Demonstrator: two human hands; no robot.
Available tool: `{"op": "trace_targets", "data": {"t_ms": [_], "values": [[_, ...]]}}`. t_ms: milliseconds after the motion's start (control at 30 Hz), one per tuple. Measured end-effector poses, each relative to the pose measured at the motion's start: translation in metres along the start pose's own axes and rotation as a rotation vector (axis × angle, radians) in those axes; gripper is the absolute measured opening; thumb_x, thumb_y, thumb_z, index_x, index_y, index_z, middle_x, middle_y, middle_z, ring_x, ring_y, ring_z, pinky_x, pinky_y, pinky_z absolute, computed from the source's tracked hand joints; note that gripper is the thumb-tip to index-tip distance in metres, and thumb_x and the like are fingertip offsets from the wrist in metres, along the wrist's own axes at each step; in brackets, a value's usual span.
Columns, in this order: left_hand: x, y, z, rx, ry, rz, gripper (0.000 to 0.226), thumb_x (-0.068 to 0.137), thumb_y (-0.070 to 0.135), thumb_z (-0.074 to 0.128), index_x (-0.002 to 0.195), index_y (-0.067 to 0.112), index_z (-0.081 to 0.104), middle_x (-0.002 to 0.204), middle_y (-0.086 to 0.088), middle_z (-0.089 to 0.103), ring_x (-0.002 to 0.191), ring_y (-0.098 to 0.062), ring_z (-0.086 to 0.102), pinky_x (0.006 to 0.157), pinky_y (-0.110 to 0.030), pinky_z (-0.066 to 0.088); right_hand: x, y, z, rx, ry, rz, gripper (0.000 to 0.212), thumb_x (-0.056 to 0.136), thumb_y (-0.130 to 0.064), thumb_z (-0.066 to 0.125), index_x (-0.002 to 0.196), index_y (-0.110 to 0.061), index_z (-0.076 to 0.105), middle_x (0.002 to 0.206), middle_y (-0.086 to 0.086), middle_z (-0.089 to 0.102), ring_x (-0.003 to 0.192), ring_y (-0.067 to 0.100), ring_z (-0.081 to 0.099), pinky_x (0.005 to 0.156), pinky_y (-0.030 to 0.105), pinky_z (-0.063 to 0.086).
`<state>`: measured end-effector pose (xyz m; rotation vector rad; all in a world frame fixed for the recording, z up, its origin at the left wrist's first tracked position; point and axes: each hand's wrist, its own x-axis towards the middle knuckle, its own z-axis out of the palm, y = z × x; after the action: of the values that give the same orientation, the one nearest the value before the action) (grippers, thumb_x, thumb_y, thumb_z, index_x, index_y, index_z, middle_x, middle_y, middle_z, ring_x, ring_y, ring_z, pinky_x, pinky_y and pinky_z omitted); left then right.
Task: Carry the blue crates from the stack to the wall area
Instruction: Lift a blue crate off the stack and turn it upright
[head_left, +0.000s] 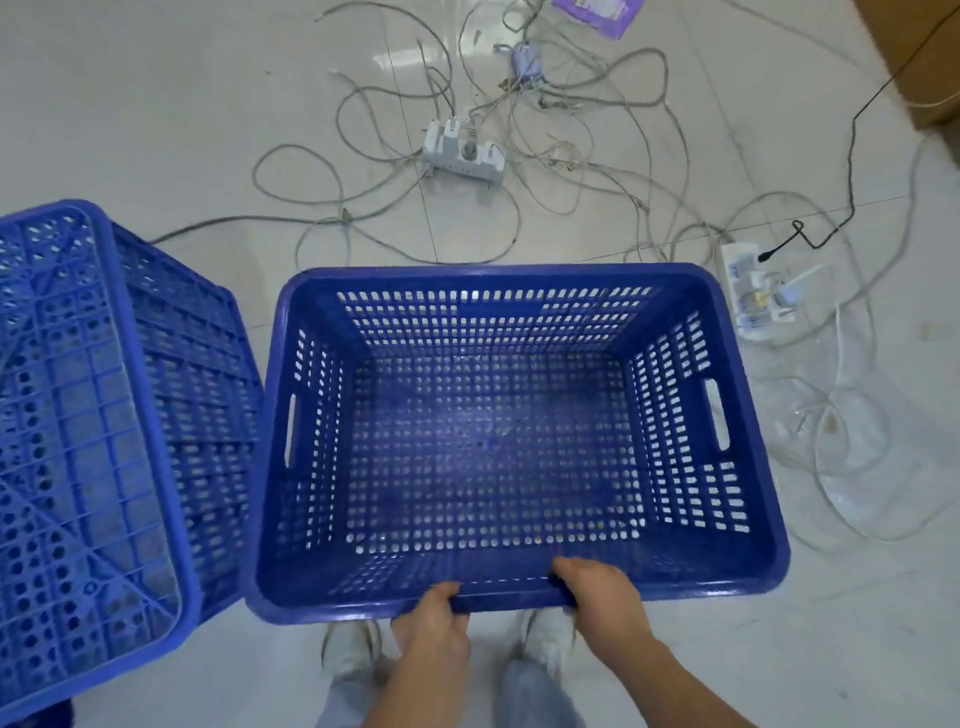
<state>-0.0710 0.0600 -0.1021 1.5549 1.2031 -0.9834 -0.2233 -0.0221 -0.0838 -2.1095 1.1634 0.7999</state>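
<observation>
An empty blue crate (753, 519) with perforated walls and floor is held level in front of me, open side up. My left hand (434, 631) and my right hand (602, 597) both clasp its near rim, side by side, thumbs over the edge. At the left, an upturned blue crate (88, 415) shows its ribbed underside; its side almost meets the held crate's left wall. What it rests on is hidden.
Tangled grey cables (519, 171) sprawl over the pale tiled floor ahead, around a white power strip (462, 158). A second strip (756, 291) with a black lead lies at the right. A brown cabinet corner (924, 62) stands at the top right. My shoes (350, 647) show below the crate.
</observation>
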Motion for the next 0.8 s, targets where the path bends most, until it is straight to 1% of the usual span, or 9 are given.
{"op": "trace_targets", "data": {"t_ms": [100,200,333,400,500,600,667,733,800], "values": [[0.009,-0.006,-0.001,-0.032,0.031,0.003,0.044,0.085,-0.016,0.049,0.126,-0.001,0.051,0.121,-0.017,0.059,0.091,-0.026,0.058,0.039,-0.024,0.053,0.004,-0.004,0.002,-0.003,-0.095,0.038,0.029,0.085,-0.002,0.048,0.111,-0.015,0.054,0.113,0.005,0.064,0.086,0.026,0.049,0.069,0.03,0.031],[0.012,0.001,-0.007,0.015,0.061,0.003,0.041,0.09,-0.013,0.045,0.129,0.001,0.049,0.108,-0.014,0.056,0.095,-0.029,0.055,0.063,-0.028,0.058,0.007,-0.014,0.012,-0.031,-0.152,0.05,0.027,0.087,0.0,0.046,0.109,-0.013,0.053,0.099,0.006,0.06,0.082,0.026,0.046,0.07,0.03,0.033],[0.024,0.025,-0.031,0.096,0.032,-0.065,0.037,0.094,-0.007,0.038,0.127,0.006,0.049,0.083,-0.012,0.054,0.07,-0.026,0.052,0.051,-0.033,0.057,0.013,-0.029,0.022,-0.033,-0.289,0.08,0.029,0.089,0.0,0.045,0.114,-0.013,0.05,0.102,0.009,0.054,0.101,0.029,0.057,0.078,0.033,0.039],[0.026,0.046,-0.041,0.198,0.095,-0.042,0.044,0.092,-0.001,0.043,0.135,0.006,0.045,0.095,-0.012,0.058,0.075,-0.027,0.056,0.055,-0.037,0.057,0.017,-0.032,0.018,-0.007,-0.359,0.05,0.028,0.088,-0.008,0.052,0.115,-0.015,0.05,0.115,0.008,0.057,0.106,0.028,0.057,0.078,0.032,0.037],[0.015,0.087,-0.046,0.649,0.365,0.249,0.051,0.089,0.01,0.055,0.136,-0.004,0.041,0.133,-0.024,0.05,0.117,-0.041,0.053,0.091,-0.048,0.046,0.027,-0.019,-0.002,0.178,-0.42,0.047,0.035,0.09,-0.03,0.056,0.119,-0.011,0.057,0.121,0.007,0.06,0.112,0.028,0.057,0.079,0.033,0.042],[-0.002,0.132,-0.038,1.133,0.487,0.715,0.064,0.083,0.012,0.063,0.134,-0.014,0.033,0.14,-0.033,0.035,0.13,-0.045,0.035,0.103,-0.054,0.034,0.042,0.008,-0.038,0.223,-0.199,0.11,0.021,0.097,-0.028,0.045,0.103,-0.01,0.056,0.1,0.006,0.057,0.099,0.03,0.059,0.073,0.035,0.047],[0.001,0.163,-0.028,1.333,0.424,0.979,0.068,0.08,0.009,0.066,0.134,-0.015,0.032,0.141,-0.033,0.032,0.131,-0.047,0.032,0.103,-0.058,0.032,0.053,0.031,-0.063,0.178,0.066,0.189,0.021,0.098,-0.021,0.041,0.107,-0.008,0.055,0.11,0.009,0.054,0.097,0.028,0.056,0.079,0.037,0.048],[0.007,0.197,-0.015,1.478,0.404,1.084,0.075,0.082,0.012,0.066,0.142,-0.011,0.027,0.15,-0.029,0.027,0.138,-0.045,0.026,0.108,-0.056,0.028,0.061,0.053,-0.086,0.168,0.262,0.292,0.029,0.095,-0.015,0.043,0.12,-0.005,0.051,0.125,0.011,0.048,0.11,0.028,0.051,0.085,0.039,0.046],[0.013,0.223,-0.001,1.58,0.399,1.062,0.08,0.084,0.02,0.065,0.146,-0.007,0.022,0.155,-0.025,0.022,0.143,-0.04,0.021,0.113,-0.051,0.024,0.068,0.073,-0.102,0.186,0.391,0.412,0.037,0.091,-0.012,0.047,0.127,-0.001,0.045,0.134,0.014,0.042,0.12,0.031,0.043,0.089,0.042,0.044]]}}
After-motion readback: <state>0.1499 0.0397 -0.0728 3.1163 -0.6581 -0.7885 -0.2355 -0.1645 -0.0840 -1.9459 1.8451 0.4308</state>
